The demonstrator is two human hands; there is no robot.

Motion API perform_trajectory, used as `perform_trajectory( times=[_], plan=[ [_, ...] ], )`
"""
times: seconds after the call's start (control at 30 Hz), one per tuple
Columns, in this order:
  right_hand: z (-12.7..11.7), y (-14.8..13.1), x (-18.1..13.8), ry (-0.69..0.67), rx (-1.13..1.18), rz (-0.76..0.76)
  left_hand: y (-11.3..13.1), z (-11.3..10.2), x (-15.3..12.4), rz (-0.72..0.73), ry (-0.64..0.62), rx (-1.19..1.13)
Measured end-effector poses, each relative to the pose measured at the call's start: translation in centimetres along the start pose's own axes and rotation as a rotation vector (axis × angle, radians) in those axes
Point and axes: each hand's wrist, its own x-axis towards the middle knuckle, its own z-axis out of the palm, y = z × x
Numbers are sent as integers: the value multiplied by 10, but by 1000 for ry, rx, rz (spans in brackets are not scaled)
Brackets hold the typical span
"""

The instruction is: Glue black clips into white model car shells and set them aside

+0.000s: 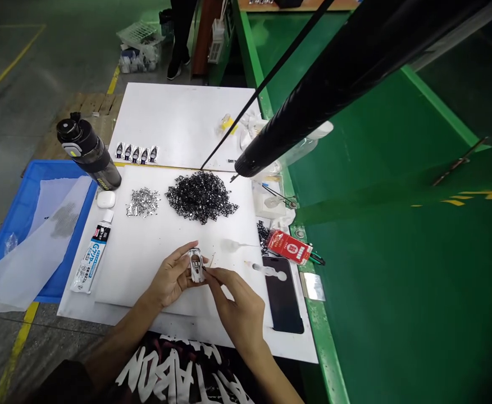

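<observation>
My left hand (171, 279) is closed around a small white toy car body (196, 265), holding it above the white board (145, 264). My right hand (235, 306) pinches a thin pale stick (210, 261) whose tip sits at the car body's right side. Farther back on the board lie a heap of small black parts (201, 196) and a smaller heap of silver parts (143, 202). A row of several finished small car bodies (136, 153) lies beyond, on the rear white board.
A glue tube (92, 252), a white earbud case (106, 199) and a dark bottle (88, 151) are at left. A phone (282, 293), a red packet (289, 247) and syringes (267, 271) are at right. A blue tray (16, 219) lies left; a black pole (334, 67) overhangs.
</observation>
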Motion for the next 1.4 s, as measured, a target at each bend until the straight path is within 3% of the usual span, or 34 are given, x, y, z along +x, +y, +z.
perform_trajectory(
  times=[0.13,0.53,0.77,0.87,0.97,1.1,1.27,1.4],
  plan=[
    [10,-1,-3,36,-37,-135,-1,1,1,18,6,13],
    [17,-2,-6,-3,-105,-96,0,5,0,30,37,40],
    [9,-6,-5,-111,-136,-131,-1,4,-1,36,56,46],
    [5,-6,-6,-87,-29,-68,2,6,-3,68,53,17],
    [7,-4,-12,-1,88,102,4,8,-4,96,37,15],
    [15,3,-25,-47,233,300,-3,9,-8,148,34,123],
    [15,16,-32,-70,128,290,-20,8,-16,325,58,352],
    [17,27,-31,-44,-13,232,-25,8,-18,369,1,460]
  ],
)
